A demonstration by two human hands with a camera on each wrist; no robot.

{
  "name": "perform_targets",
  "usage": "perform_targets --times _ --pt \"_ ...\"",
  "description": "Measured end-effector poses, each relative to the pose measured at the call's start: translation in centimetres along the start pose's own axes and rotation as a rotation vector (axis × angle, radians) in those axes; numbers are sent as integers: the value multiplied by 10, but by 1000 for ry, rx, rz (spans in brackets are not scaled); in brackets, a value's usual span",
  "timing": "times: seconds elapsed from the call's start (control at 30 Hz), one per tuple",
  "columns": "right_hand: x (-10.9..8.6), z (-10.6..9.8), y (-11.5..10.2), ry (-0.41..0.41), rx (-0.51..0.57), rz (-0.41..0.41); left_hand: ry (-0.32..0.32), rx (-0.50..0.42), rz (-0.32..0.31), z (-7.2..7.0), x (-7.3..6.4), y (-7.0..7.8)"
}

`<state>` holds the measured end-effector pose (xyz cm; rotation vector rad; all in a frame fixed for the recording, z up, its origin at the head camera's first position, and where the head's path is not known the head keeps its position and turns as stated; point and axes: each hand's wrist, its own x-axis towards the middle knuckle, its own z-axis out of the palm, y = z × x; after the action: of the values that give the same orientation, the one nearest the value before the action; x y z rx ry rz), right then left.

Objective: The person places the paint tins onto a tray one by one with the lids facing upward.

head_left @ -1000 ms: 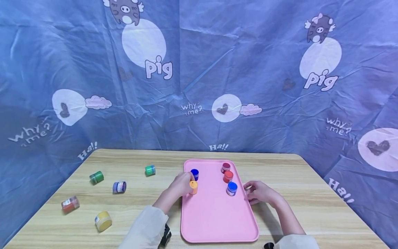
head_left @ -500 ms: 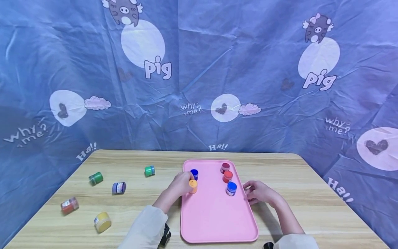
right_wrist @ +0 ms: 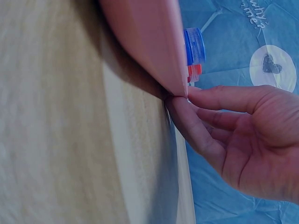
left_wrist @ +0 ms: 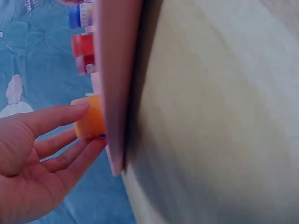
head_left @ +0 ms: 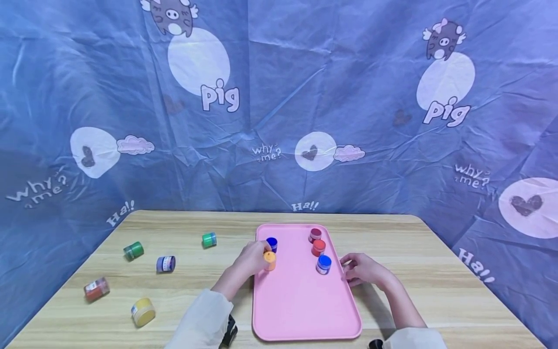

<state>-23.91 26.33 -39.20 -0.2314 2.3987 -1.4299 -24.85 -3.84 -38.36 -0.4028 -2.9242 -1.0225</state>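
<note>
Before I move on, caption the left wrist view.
Left hand grips an orange cylindrical jar at the edge of a pink rectangular tray.

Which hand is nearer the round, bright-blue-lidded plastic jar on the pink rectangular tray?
Right. The right hand pinches the pink tray at its edge, beside the bright-blue-lidded jar. The left hand is across the tray, pinching a round orange plastic jar.

dark blue jar [head_left: 272, 243] partly hidden, sleeves [head_left: 199, 317] cut off
</note>
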Motion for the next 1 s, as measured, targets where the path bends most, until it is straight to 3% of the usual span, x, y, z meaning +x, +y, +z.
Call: perform_targets --times 0.3,0.6,0.8,1.0 --pt "0 0 -2 -19 15 -21 65 5 -14 -43 4 1" --pt "1 -1 -1 -32 30 -29 168 17 3 -81 15 -13" --pt "-1 -1 -3 -26 26 -28 193 11 5 -91 18 -30" --pt "0 0 -3 -26 31 -33 188 54 -32 -88 16 -51"
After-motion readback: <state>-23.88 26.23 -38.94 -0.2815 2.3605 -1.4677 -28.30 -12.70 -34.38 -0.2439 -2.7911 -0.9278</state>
